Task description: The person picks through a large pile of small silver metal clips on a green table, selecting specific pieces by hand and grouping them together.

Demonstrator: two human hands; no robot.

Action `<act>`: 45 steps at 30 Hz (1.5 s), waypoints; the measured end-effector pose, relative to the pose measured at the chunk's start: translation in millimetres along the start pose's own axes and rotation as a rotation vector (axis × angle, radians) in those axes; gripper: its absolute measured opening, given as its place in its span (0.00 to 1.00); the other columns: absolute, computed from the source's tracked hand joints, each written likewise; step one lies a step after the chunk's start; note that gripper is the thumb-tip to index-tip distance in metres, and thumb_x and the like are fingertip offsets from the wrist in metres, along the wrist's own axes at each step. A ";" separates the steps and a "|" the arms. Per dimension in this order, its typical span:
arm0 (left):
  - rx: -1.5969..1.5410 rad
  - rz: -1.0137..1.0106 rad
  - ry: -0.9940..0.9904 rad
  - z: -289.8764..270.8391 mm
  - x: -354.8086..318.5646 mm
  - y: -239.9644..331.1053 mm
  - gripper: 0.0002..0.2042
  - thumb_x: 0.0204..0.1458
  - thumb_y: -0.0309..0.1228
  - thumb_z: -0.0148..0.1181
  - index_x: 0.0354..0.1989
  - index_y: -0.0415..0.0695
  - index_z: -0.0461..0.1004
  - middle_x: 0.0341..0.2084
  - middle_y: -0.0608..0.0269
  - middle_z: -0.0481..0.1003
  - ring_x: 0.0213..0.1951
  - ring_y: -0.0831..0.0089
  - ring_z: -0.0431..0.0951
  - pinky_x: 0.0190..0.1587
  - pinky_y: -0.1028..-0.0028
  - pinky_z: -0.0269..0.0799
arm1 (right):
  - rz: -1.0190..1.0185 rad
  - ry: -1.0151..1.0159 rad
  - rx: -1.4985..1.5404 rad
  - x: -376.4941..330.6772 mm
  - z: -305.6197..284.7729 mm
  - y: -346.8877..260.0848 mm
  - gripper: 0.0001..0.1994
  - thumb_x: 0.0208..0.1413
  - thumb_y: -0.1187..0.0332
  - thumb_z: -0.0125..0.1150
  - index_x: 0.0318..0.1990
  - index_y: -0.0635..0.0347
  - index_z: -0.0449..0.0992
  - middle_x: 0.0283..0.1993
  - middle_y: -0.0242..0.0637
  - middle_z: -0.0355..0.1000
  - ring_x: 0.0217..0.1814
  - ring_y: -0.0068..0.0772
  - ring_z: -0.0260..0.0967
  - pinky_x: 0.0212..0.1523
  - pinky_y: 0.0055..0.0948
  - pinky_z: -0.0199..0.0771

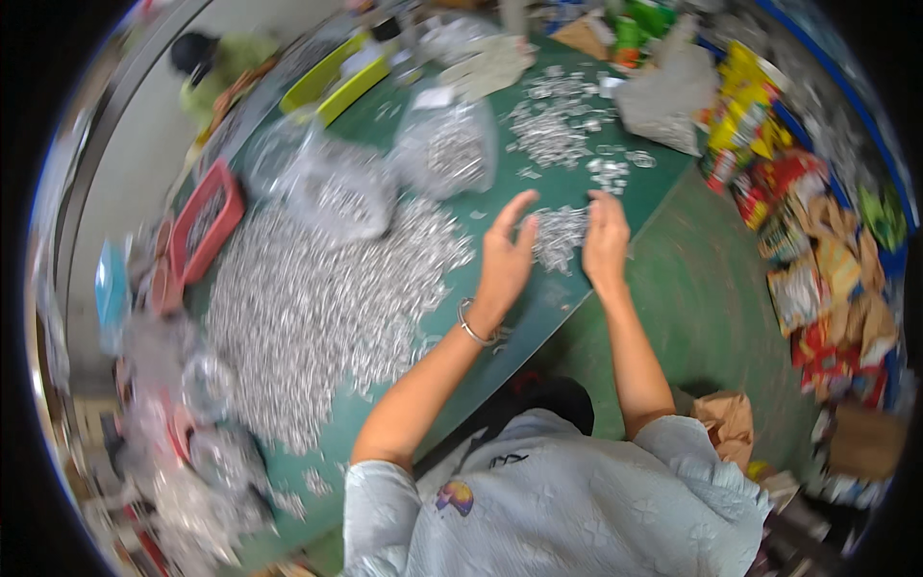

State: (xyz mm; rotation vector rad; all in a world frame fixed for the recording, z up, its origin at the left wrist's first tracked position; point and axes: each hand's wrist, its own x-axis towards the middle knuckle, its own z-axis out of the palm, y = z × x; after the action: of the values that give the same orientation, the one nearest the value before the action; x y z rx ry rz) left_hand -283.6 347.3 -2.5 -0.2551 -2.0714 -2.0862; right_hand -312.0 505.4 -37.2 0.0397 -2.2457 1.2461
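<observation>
On the green tabletop, a small heap of shiny silver metal pieces (560, 237) lies between my two hands. My left hand (507, 255) is at the heap's left side, thumb and fingers apart, with a bracelet on the wrist. Along the heap's right edge stands my right hand (606, 240), its fingers stretched out. Neither hand grips anything that I can see. Left of my arms spreads a much larger pile of silver metal pieces (317, 308). Beyond my hands is another loose group of pieces (553, 125). The exact kind of piece is too small to tell.
Clear plastic bags of metal pieces (452, 154) stand on the green table (663, 183). A red tray (207, 221) and a yellow-green bin (336, 82) are at the left and far side. Colourful packaging (750, 106) piles up on the right. Another person (221, 72) is at far left.
</observation>
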 end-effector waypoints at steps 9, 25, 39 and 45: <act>-0.867 -0.760 0.024 -59.2 -160.4 73.4 0.21 0.66 0.34 0.46 0.65 0.41 0.59 0.59 0.53 0.68 0.61 0.65 0.69 0.61 0.66 0.65 | -0.300 -0.537 0.356 -89.3 -13.0 -132.0 0.13 0.60 0.73 0.47 0.49 0.65 0.75 0.56 0.47 0.67 0.64 0.52 0.60 0.64 0.44 0.59; 0.991 -0.221 0.477 -153.2 -269.9 72.7 0.14 0.47 0.23 0.65 0.44 0.42 0.75 0.39 0.57 0.70 0.42 0.57 0.69 0.43 0.63 0.63 | -0.755 -0.882 0.064 -191.9 78.2 -187.4 0.10 0.49 0.70 0.64 0.38 0.60 0.74 0.44 0.36 0.68 0.47 0.39 0.63 0.49 0.40 0.58; 0.933 -0.129 0.410 -165.9 -261.6 72.5 0.14 0.51 0.22 0.62 0.46 0.40 0.73 0.40 0.53 0.71 0.43 0.57 0.71 0.46 0.64 0.65 | -0.551 -0.764 0.089 -182.4 45.5 -169.2 0.13 0.49 0.67 0.67 0.41 0.59 0.74 0.49 0.39 0.69 0.53 0.44 0.64 0.51 0.42 0.59; 0.899 -0.189 0.297 -149.6 -284.6 62.4 0.10 0.49 0.21 0.61 0.41 0.40 0.74 0.38 0.56 0.70 0.40 0.58 0.70 0.41 0.64 0.65 | -0.587 -0.819 -0.175 -195.1 40.2 -164.6 0.29 0.51 0.66 0.66 0.59 0.66 0.63 0.63 0.53 0.58 0.66 0.58 0.53 0.61 0.50 0.54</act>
State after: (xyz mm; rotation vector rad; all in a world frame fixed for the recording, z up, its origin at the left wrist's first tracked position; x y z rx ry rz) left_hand 9.2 201.2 -15.7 0.3686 -2.6251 -0.9790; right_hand -119.3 334.0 -21.6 1.2405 -2.6705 0.7626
